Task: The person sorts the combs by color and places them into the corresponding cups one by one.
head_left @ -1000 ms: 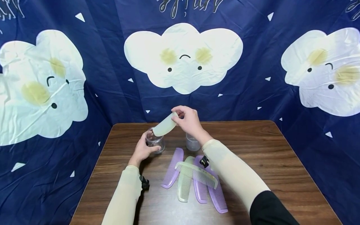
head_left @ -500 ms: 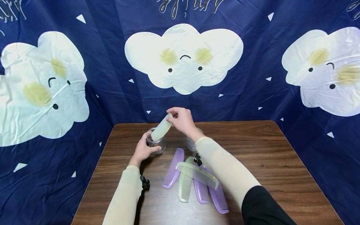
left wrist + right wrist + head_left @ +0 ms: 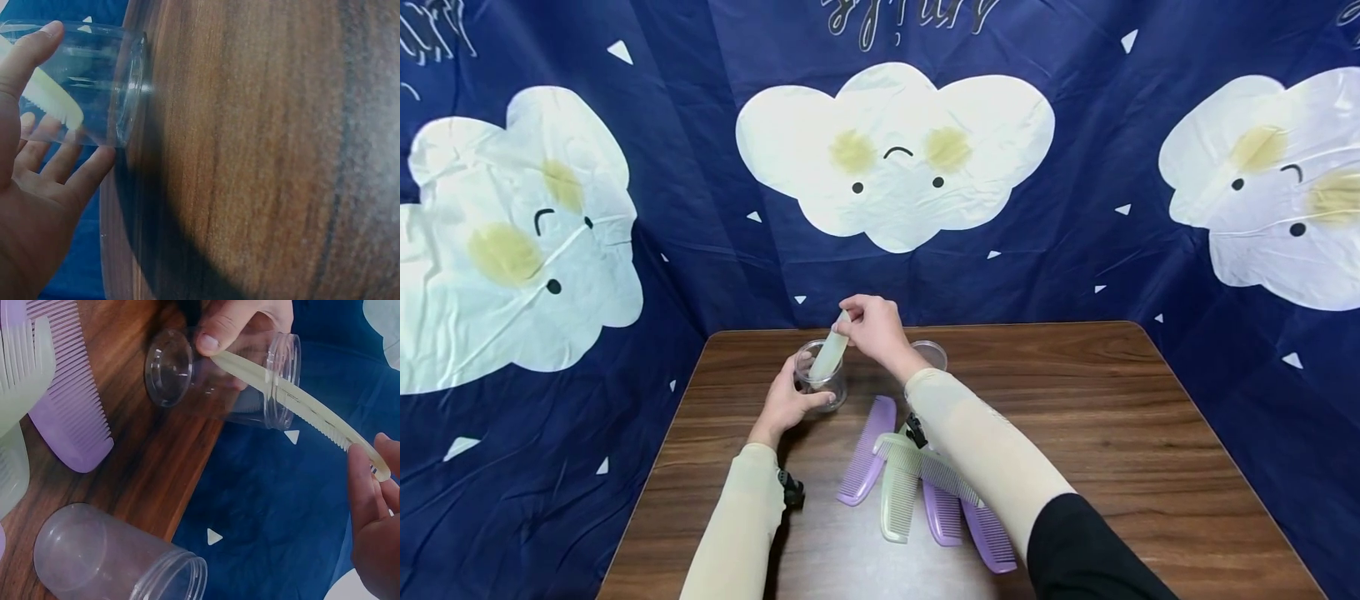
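My left hand [image 3: 784, 404] holds a clear plastic jar [image 3: 835, 387] upright on the table, thumb on one side and fingers on the other. Above it, my right hand [image 3: 882, 335] pinches the upper end of a pale green comb [image 3: 828, 356]. The comb slants down through the jar's open mouth. In the left wrist view its rounded lower end [image 3: 72, 114] shows through the wall, inside the jar and short of the base. Seen from the right wrist, the comb [image 3: 315, 414] passes the rim, its other end between thumb and fingers.
A second clear jar [image 3: 103, 553] stands right of the first, partly behind my right forearm. Nearer me lie a separate purple comb [image 3: 867, 450] and an overlapping pile of green [image 3: 897, 504] and purple combs [image 3: 990, 537]. A blue cloth [image 3: 700, 208] with cloud prints hangs behind the table.
My right hand has moved left and slightly down, tipping the comb steeper and lowering it from the jar's rim to inside it. The left hand keeps its hold on the jar.
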### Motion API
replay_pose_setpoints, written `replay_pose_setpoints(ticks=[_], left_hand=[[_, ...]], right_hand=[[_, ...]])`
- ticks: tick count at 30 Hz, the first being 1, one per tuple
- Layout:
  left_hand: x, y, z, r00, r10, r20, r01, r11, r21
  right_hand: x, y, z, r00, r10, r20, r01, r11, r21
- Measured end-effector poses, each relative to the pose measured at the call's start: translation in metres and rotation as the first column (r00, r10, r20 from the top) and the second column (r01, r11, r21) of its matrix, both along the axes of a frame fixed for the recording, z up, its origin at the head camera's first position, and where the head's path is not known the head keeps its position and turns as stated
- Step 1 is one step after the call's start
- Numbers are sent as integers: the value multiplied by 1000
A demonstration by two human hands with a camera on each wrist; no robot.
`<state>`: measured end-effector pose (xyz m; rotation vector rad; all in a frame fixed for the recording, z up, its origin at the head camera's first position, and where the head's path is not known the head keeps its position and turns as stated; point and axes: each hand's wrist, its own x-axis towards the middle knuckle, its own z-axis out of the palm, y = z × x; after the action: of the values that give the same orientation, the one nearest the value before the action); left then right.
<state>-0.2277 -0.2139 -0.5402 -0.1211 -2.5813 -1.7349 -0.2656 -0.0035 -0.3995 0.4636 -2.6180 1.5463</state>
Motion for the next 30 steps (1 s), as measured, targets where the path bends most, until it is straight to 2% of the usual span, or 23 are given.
replay_pose_setpoints(ticks=[13, 18, 24, 30], left_hand=[[1, -1, -4, 1000, 4, -14, -4, 1000, 2], [-1, -1, -5, 1000, -3, -21, 4, 999, 39], [-3, -1, -6, 999, -18, -36, 21, 997, 73], [-2, -3, -7, 1000, -5, -20, 6, 1000, 27]], right_hand=[[-1, -9, -13, 998, 36, 42, -38, 998, 45], [-3, -7, -14, 997, 58, 46, -61, 996, 69], [-4, 1, -12, 996, 89, -9, -85, 975, 206], [-1, 10, -11, 990, 140, -23, -129, 956, 265]])
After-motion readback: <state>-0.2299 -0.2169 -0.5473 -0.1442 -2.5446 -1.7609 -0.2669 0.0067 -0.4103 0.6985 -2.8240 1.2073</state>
